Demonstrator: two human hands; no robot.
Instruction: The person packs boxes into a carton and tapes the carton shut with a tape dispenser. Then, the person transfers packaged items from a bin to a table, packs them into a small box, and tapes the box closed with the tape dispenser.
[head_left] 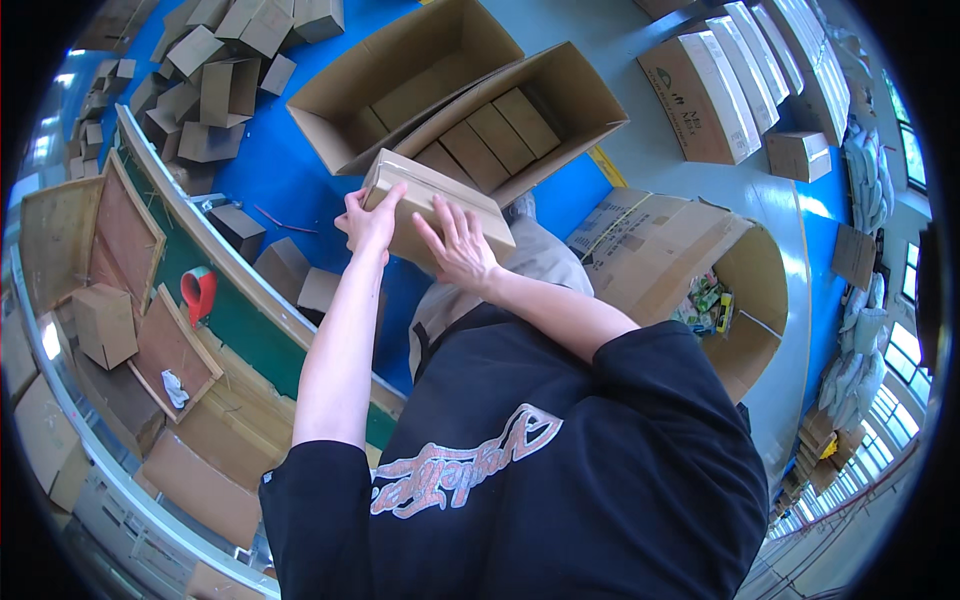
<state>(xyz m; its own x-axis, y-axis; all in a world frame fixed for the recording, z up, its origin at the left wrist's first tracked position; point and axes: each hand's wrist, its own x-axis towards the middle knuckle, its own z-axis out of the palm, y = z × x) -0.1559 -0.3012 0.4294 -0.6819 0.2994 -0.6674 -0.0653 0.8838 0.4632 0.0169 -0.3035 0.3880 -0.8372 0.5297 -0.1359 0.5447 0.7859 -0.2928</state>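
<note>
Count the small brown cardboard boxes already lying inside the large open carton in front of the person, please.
4 small brown cardboard boxes show in the large open carton, in one diagonal row. The nearest is partly hidden behind the held box; more may lie beneath.

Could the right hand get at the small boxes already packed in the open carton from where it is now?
Probably not right away: the right hand and left hand both grip a flat brown box, which sits between them and the packed boxes in the open carton.
</note>
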